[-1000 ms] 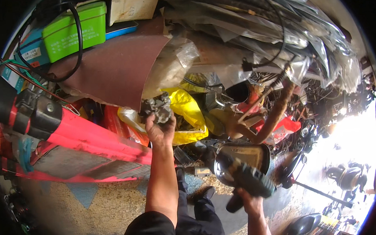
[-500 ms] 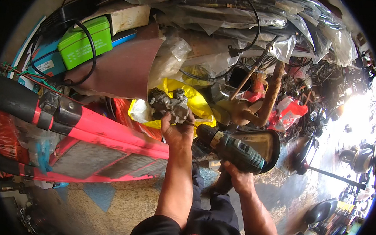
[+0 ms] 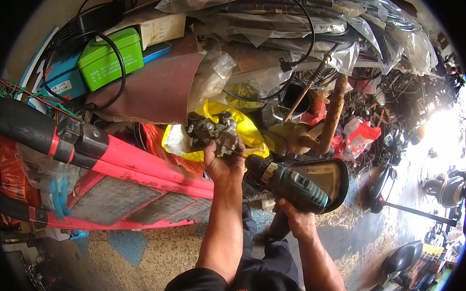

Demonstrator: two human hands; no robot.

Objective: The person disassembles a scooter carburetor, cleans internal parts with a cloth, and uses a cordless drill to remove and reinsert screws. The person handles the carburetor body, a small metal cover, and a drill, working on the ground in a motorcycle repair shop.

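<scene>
My left hand (image 3: 225,166) is closed around a small grey metal engine part, perhaps a carburetor (image 3: 219,135), its fingers gripping the near side. In my right hand (image 3: 299,220) is a dark green cordless drill (image 3: 297,188), held by its handle and pointing up and left. The drill's bit reaches toward the metal part beside my left fingers; whether it touches I cannot tell. Beneath the metal part lies a yellow plastic bag (image 3: 249,132). Just behind the drill sits a dark, shallow tray (image 3: 326,173).
To the left stretches a pink-red scooter frame (image 3: 155,165) with grey footplates. A green box (image 3: 111,59) rests at the back left. Plastic-wrapped long parts (image 3: 269,30) are piled along the back. A rusty pipe (image 3: 332,114) leans right of the bag. Patterned floor (image 3: 160,265) lies below.
The whole view has shifted slightly. Both hands keep their grips, with the drill and metal part staying close together in nearly the same places.
</scene>
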